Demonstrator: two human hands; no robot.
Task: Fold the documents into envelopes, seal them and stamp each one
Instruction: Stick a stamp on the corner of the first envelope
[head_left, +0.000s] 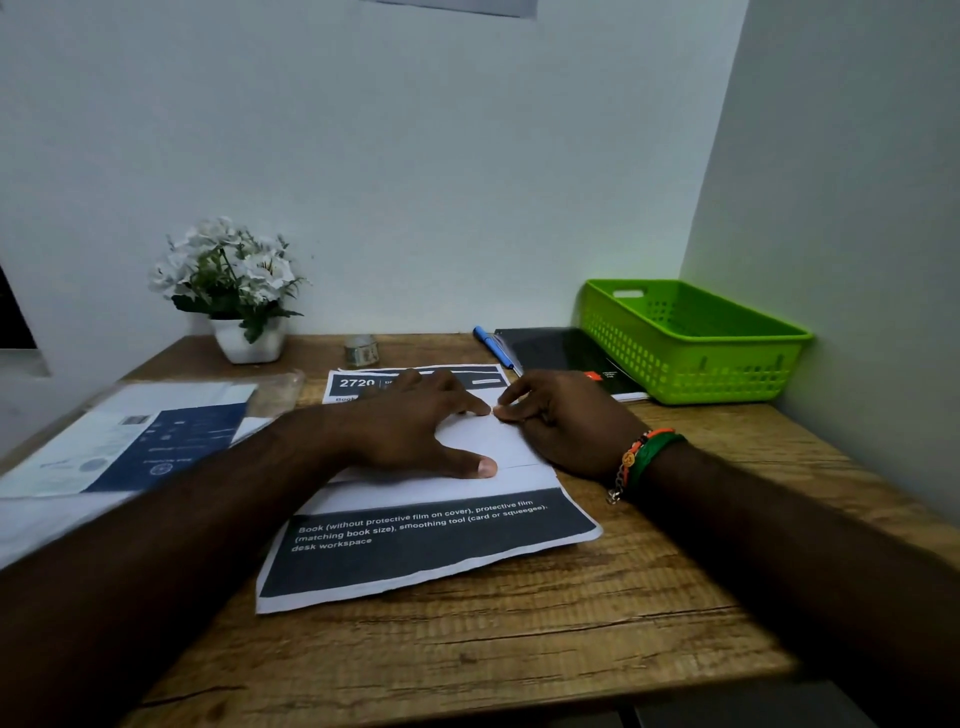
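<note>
Both hands — left hand (415, 431), right hand (561, 421) — rest on the documents (431, 540) mid-desk (519, 649). Flowerpot (249, 340) behind-left, tape roll (361, 351) behind, basket (691, 343) behind-right, pen (493, 347) beside the notebook (561, 356).

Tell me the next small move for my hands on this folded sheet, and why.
Probably run the right hand outward along the crease: the left hand presses the folded document flat, both forefingers meet at the fold, no envelope is visibly ready.
</note>
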